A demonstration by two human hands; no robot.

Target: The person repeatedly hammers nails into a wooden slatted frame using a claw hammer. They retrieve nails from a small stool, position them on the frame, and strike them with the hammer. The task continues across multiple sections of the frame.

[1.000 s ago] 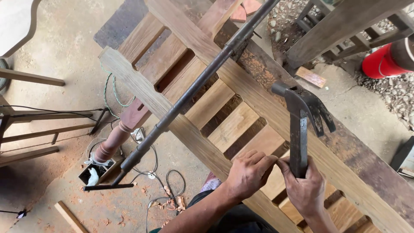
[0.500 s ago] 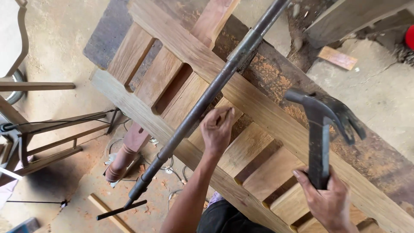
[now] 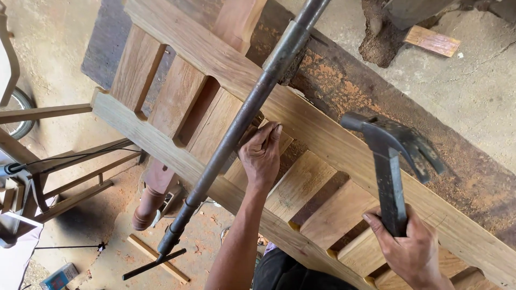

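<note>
A slatted wooden frame (image 3: pixel 177 51) with two long rails and several flat slats lies diagonally across the view. A long dark metal bar clamp (image 3: pixel 236 131) spans both rails. My left hand (image 3: pixel 261 154) rests on a slat beside the clamp bar, fingertips pinched at the upper rail's edge; whether it holds anything small I cannot tell. My right hand (image 3: pixel 409 248) grips the handle of a dark claw hammer (image 3: pixel 391 142), raised upright above the slats with its head over the upper rail.
A dusty dark beam (image 3: pixel 376 99) runs behind the frame. Below lie a turned wooden leg (image 3: pixel 151 198), cables, wood scraps and sawdust on the floor. Wooden furniture parts (image 3: pixel 59 156) stand at the left. A small wood offcut (image 3: pixel 432 41) lies top right.
My left hand left the hammer and moved up-left to a slat beside the clamp bar. The hammer stays raised in my right hand. The view shifted to the right and downward.
</note>
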